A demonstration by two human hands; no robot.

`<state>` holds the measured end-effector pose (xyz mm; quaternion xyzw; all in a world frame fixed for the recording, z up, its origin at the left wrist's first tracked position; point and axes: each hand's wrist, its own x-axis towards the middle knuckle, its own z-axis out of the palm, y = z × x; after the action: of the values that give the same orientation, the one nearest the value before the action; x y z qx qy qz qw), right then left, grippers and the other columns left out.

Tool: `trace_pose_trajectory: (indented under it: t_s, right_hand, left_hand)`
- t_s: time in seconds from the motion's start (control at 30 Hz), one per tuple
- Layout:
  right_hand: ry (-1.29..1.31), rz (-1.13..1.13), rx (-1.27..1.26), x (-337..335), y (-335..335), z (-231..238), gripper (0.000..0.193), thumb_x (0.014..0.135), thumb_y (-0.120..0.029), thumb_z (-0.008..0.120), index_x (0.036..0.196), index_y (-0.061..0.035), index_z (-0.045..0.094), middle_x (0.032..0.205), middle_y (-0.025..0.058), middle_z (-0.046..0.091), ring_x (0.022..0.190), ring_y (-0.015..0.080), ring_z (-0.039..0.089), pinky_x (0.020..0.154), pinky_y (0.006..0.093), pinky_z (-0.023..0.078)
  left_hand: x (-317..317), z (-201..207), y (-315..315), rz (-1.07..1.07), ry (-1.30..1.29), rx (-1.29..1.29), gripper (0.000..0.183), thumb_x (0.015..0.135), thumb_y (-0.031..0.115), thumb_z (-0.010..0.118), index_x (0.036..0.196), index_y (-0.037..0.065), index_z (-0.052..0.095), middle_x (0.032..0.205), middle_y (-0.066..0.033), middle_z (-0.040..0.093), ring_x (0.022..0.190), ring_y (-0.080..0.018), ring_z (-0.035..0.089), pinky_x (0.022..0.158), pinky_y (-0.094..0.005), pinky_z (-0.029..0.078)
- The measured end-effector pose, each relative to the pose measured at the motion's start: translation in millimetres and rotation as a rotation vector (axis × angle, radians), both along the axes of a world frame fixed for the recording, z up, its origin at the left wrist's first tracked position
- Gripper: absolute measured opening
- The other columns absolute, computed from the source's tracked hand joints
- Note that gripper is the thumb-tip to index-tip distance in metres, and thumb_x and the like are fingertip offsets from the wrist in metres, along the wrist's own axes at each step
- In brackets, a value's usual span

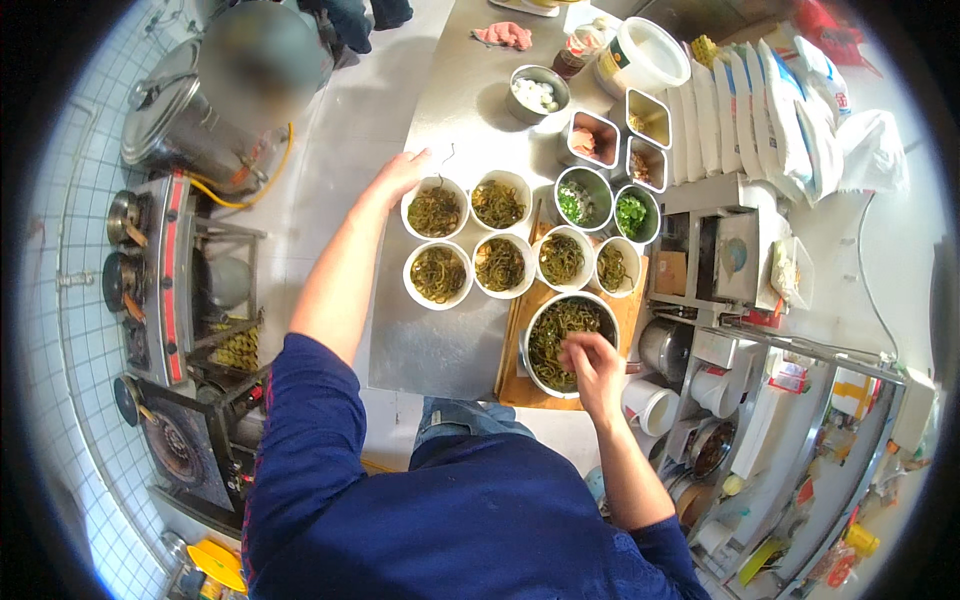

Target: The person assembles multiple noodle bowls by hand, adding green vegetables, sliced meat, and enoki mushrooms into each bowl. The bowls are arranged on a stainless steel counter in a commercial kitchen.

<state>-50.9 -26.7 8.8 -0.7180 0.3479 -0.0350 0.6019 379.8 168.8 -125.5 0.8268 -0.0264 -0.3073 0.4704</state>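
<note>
Left of centre in the frame, the left hand [400, 175] lay flat on the steel table [430, 340], fingers spread and touching the rim of the upper-left white bowl [435, 208] of dark green strips, holding nothing. Six such filled bowls stood in two rows running rightward. Lower right of them, the right hand [590, 362] dipped into the large metal bowl [566, 340], fingertips bunched, seemingly pinching strips; it was the nearer hand, the small bowls lying just above it.

Single head-worn fisheye view, looking steeply down from above onto a steel counter [440, 340] at arm's reach; forearms entering from the lower edge, straight lines bowing toward the dark circular rim. No second view.
</note>
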Motion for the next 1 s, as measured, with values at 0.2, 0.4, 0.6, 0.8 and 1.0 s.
trace_pose_trajectory:
  t_s: [0.2, 0.4, 0.6, 0.8, 1.0]
  right_hand:
    - [0.022, -0.272, 0.055, -77, -1, -14, 0.016, 0.108, -0.002, 0.063, 0.118, 0.0032, 0.073, 0.101, 0.0110, 0.078, 0.084, 0.0160, 0.075, 0.074, 0.0293, 0.062]
    - [0.054, -0.282, 0.039, -98, -9, -14, 0.016, 0.108, -0.003, 0.064, 0.120, 0.0022, 0.073, 0.105, 0.0109, 0.078, 0.085, 0.0150, 0.074, 0.075, 0.0288, 0.061]
    - [0.138, -0.216, -0.013, -94, -20, -13, 0.017, 0.108, -0.003, 0.063, 0.121, 0.0024, 0.073, 0.105, 0.0092, 0.077, 0.087, 0.0133, 0.073, 0.077, 0.0273, 0.059]
    - [0.124, -0.088, -0.105, -87, -31, -7, 0.015, 0.106, -0.003, 0.065, 0.118, 0.0007, 0.074, 0.104, 0.0082, 0.076, 0.085, 0.0134, 0.074, 0.076, 0.0271, 0.059]
    - [0.158, -0.031, -0.190, -92, -31, 4, 0.014, 0.105, -0.002, 0.067, 0.117, 0.0007, 0.073, 0.101, 0.0077, 0.077, 0.085, 0.0135, 0.074, 0.079, 0.0284, 0.060]
  left_hand:
    - [37, -9, -26, -0.062, 0.410, -0.385, 0.038, 0.098, 0.013, 0.080, 0.131, -0.002, 0.067, 0.113, -0.0130, 0.078, 0.102, -0.0204, 0.076, 0.089, -0.0321, 0.060]
    - [-10, 83, -18, -0.331, -0.231, -0.292, 0.032, 0.101, 0.009, 0.071, 0.132, 0.003, 0.069, 0.099, -0.0049, 0.078, 0.099, -0.0137, 0.074, 0.080, -0.0294, 0.056]
    - [-60, 147, 17, -0.607, -0.943, -0.009, 0.031, 0.095, 0.010, 0.075, 0.126, 0.007, 0.073, 0.096, -0.0106, 0.076, 0.099, -0.0278, 0.074, 0.092, -0.0418, 0.055]
    - [-66, 130, 28, -0.660, -1.092, -0.051, 0.019, 0.094, 0.012, 0.076, 0.111, 0.004, 0.077, 0.101, -0.0130, 0.078, 0.093, -0.0329, 0.072, 0.095, -0.0457, 0.055]
    - [-66, 99, 27, -0.578, -0.909, 0.038, 0.023, 0.102, 0.012, 0.068, 0.122, 0.004, 0.076, 0.112, -0.0165, 0.079, 0.108, -0.0384, 0.072, 0.103, -0.0451, 0.055]
